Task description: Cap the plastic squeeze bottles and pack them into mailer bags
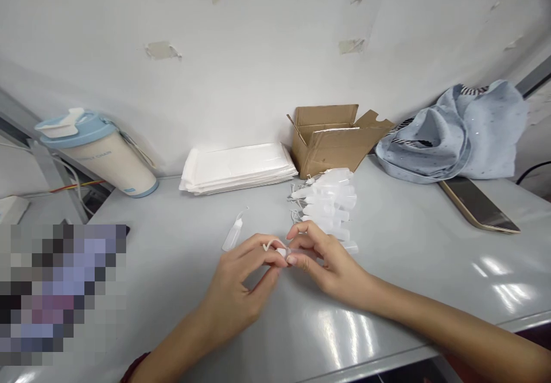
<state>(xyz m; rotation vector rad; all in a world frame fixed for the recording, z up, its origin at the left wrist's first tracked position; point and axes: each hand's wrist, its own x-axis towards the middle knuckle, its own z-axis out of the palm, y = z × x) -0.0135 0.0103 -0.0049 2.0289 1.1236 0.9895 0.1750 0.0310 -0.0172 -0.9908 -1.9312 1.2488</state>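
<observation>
Between my hands is a small translucent squeeze bottle [297, 251] with a white cap and a thin curved tube. My left hand [245, 274] pinches it at the cap end, its fingertips near the tube. Closed around the bottle's body is my right hand [329, 259], which hides most of it. One similar squeeze bottle [233, 235] lies alone on the table, just beyond my left hand. A row of several more squeeze bottles [329, 202] lies behind my right hand, their tubes pointing left.
A stack of white pouches [239, 167] and an open cardboard box [331, 147] stand against the wall. At left is a tumbler [107, 156] with a blue lid. A blue cloth bag [469, 133] and a phone [480, 205] are at right. The grey table's [185, 222] left part is pixelated.
</observation>
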